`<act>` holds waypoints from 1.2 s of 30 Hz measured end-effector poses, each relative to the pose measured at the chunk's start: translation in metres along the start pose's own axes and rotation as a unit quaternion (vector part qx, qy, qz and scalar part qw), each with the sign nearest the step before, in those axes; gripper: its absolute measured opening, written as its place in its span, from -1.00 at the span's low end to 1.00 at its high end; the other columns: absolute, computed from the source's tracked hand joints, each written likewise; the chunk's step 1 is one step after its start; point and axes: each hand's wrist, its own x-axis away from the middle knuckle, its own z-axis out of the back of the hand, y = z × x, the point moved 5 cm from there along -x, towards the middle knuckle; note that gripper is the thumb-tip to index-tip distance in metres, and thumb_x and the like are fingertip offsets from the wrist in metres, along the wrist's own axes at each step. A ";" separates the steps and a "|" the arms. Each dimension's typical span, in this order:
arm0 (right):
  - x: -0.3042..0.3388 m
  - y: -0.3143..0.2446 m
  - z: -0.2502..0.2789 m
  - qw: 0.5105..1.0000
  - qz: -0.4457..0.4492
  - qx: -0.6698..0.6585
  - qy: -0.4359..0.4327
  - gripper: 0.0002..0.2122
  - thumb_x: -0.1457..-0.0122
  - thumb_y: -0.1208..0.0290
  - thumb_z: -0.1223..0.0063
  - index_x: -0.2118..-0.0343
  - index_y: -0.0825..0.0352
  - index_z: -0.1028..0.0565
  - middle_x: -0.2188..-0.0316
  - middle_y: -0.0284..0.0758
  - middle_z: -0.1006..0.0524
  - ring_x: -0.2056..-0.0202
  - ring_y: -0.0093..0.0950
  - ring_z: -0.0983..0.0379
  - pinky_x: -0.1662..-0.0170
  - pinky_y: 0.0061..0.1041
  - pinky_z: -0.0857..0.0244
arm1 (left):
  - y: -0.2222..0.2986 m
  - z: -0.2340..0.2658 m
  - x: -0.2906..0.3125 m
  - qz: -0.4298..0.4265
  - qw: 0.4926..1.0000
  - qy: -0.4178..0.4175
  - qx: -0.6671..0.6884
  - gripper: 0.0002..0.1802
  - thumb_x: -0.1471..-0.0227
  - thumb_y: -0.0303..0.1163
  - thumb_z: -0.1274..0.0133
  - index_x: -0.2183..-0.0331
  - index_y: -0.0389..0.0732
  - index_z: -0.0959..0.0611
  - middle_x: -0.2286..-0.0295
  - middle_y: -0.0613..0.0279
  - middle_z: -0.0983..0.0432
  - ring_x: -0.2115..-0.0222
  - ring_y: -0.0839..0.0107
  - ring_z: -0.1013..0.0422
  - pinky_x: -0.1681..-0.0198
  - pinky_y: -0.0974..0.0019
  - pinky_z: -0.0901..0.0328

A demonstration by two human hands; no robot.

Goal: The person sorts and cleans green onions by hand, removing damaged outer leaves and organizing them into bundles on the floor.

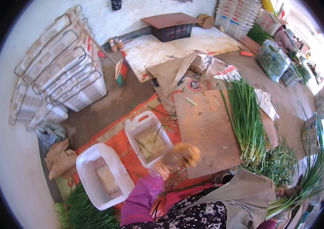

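We see the left hand (179, 157), gloved and blurred, hovering at the near edge of the wooden board (207, 133); whether its fingers hold anything we cannot tell. Green onions (246, 118) lie on the board's right side. The right hand is unseen.

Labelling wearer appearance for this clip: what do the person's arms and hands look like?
Only the left arm shows: a magenta-purple long sleeve ends at the wrist. The left hand is motion-blurred, so a glove cannot be ruled out. The right hand is not in view.
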 end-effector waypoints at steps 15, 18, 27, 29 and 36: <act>-0.006 0.015 0.020 0.979 0.007 0.139 0.146 -0.82 -0.09 0.38 -0.03 0.33 0.37 -0.36 0.56 -0.39 -0.41 0.52 -0.59 -0.32 0.45 -0.65 -0.24 | -0.004 0.229 -0.047 -0.280 0.685 0.511 -0.437 -0.45 0.14 -0.45 -0.08 0.03 -0.25 -0.38 0.13 0.05 -0.37 0.43 0.36 -0.47 0.36 0.40 -0.36; -0.007 0.014 0.023 0.976 0.010 0.149 0.156 -0.82 -0.10 0.38 -0.03 0.32 0.37 -0.37 0.56 -0.39 -0.41 0.52 -0.58 -0.33 0.45 -0.65 -0.25 | 0.000 0.222 -0.071 -0.228 0.605 0.517 -0.561 -0.40 0.17 -0.42 -0.12 0.02 -0.26 -0.37 0.16 0.03 -0.40 0.42 0.32 -0.47 0.35 0.37 -0.36; -0.005 0.012 0.037 0.972 0.013 0.156 0.177 -0.81 -0.10 0.37 -0.02 0.30 0.38 -0.38 0.54 -0.37 -0.43 0.50 -0.57 -0.35 0.42 -0.64 -0.27 | 0.003 0.227 -0.095 -0.252 0.738 0.470 -0.413 -0.68 0.07 -0.41 -0.06 0.20 -0.24 -0.56 0.54 0.14 -0.53 0.52 0.43 -0.44 0.45 0.37 -0.30; -0.005 0.010 0.041 0.970 0.013 0.157 0.183 -0.81 -0.10 0.37 -0.02 0.30 0.38 -0.38 0.53 -0.37 -0.44 0.49 -0.57 -0.36 0.42 -0.64 -0.28 | -0.003 0.232 -0.100 -0.262 0.765 0.462 -0.365 -0.76 0.02 -0.41 -0.01 0.27 -0.27 -0.60 0.55 0.18 -0.53 0.53 0.49 -0.43 0.48 0.38 -0.29; -0.004 0.005 0.051 0.970 0.013 0.154 0.188 -0.80 -0.11 0.36 -0.01 0.29 0.38 -0.39 0.52 -0.36 -0.45 0.47 -0.56 -0.37 0.40 -0.63 -0.30 | 0.019 0.211 -0.007 -0.267 0.780 0.547 -0.144 -0.79 -0.02 -0.30 -0.05 0.39 -0.26 -0.62 0.64 0.36 -0.43 0.73 0.61 -0.27 0.67 0.56 -0.15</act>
